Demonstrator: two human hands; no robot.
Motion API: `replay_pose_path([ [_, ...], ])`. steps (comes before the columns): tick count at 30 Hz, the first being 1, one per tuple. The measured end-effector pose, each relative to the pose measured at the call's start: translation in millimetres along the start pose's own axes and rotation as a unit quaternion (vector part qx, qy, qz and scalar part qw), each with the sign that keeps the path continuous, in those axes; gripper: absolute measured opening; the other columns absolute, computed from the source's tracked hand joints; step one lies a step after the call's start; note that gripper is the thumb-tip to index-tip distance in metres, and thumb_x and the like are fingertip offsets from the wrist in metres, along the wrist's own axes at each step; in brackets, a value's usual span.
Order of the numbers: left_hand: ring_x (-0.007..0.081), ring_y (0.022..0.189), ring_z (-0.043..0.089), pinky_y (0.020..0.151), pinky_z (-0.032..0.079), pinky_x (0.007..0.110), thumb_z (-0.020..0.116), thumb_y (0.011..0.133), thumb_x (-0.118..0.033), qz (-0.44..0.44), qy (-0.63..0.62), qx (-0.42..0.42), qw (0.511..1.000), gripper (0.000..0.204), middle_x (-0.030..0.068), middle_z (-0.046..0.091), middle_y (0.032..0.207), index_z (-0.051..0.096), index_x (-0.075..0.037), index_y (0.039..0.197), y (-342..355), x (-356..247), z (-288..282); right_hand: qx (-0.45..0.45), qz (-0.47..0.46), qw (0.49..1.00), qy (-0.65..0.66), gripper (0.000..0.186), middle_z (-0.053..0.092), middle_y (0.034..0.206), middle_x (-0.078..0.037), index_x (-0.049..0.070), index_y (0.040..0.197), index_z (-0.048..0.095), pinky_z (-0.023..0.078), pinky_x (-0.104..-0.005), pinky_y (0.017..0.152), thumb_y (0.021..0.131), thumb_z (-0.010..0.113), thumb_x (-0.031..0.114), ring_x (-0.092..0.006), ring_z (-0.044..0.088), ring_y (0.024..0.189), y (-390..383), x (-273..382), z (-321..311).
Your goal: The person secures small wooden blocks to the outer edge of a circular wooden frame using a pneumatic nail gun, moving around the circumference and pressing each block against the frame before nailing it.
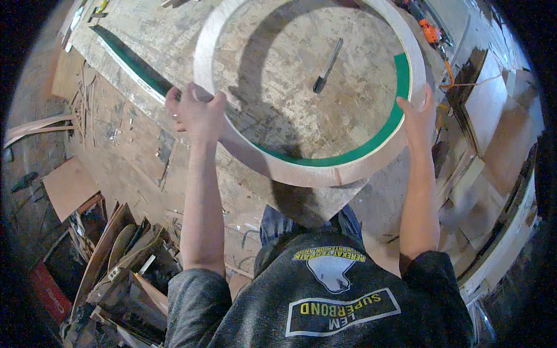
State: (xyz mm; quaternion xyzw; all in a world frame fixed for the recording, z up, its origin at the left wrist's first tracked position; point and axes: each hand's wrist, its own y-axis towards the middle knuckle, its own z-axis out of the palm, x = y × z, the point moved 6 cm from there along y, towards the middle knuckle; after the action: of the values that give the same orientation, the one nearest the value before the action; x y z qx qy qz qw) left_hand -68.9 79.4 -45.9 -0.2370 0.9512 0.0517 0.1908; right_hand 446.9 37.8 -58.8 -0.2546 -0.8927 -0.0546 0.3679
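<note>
A large pale wooden ring is held over the worktable, its far edge cut off by the top of the picture. A green strip lines part of its inner face, along the near and right sides. My right hand is closed round the ring's right side, thumb on the strip's inner face. My left hand is closed at the ring's left side. From its fingers a dark green strip with a pale edge stretches to the upper left; whether both green lengths are one piece is hidden by the hand.
A black-and-clear marker pen lies on the worktable inside the ring's outline. An orange power tool with a cord sits at the upper right. Wood offcuts heap at the lower left, and boards lean at the right.
</note>
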Motion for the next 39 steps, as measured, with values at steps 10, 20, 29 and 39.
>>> replay_pose_path([
  [10, 0.0294, 0.128, 0.053, 0.102, 0.052, 0.037, 0.091, 0.079, -0.02, -0.002, -0.117, -0.073, 0.99, 0.069, 0.0212, 0.045, 0.141, 0.059, 0.008, 0.134, -29, 58, -4, 0.04, -0.055, 0.998, -0.019, 0.089, 0.051, 0.16, -0.025, -0.003, 0.158, 0.045, 0.04, -0.042, 0.122, 0.083, 0.086, 0.022, -0.0368, 0.051, 0.146, 29, 31, 25],
  [20, 0.0256, 0.117, 0.059, 0.098, 0.048, 0.036, 0.093, 0.075, -0.021, -0.032, -0.147, -0.012, 0.989, 0.072, 0.0207, 0.061, 0.128, 0.06, 0.007, 0.133, -24, 35, -5, 0.003, -0.066, 0.998, -0.006, 0.092, 0.053, 0.158, -0.025, 0.0, 0.159, 0.045, 0.038, -0.0441, 0.123, 0.081, 0.088, 0.024, -0.0379, 0.05, 0.147, 34, 15, 8],
  [29, 0.0233, 0.108, 0.068, 0.095, 0.054, 0.035, 0.091, 0.077, -0.004, -0.039, -0.325, -0.005, 0.945, 0.073, 0.0168, 0.068, 0.124, 0.051, 0.009, 0.137, -30, 42, 5, 0.036, -0.086, 0.996, 0.0, 0.09, 0.06, 0.15, -0.023, -0.001, 0.157, 0.047, 0.043, -0.0424, 0.118, 0.081, 0.088, 0.023, -0.0355, 0.058, 0.139, 42, 14, 11],
  [39, 0.0245, 0.114, 0.065, 0.103, 0.05, 0.038, 0.088, 0.079, -0.004, -0.072, -0.392, 0.002, 0.917, 0.071, 0.0164, 0.065, 0.127, 0.05, 0.007, 0.138, -41, 53, 4, 0.027, -0.102, 0.993, -0.058, 0.092, 0.064, 0.146, -0.025, 0.006, 0.159, 0.049, 0.047, -0.0433, 0.114, 0.079, 0.089, 0.027, -0.0376, 0.062, 0.135, 62, 18, 24],
])
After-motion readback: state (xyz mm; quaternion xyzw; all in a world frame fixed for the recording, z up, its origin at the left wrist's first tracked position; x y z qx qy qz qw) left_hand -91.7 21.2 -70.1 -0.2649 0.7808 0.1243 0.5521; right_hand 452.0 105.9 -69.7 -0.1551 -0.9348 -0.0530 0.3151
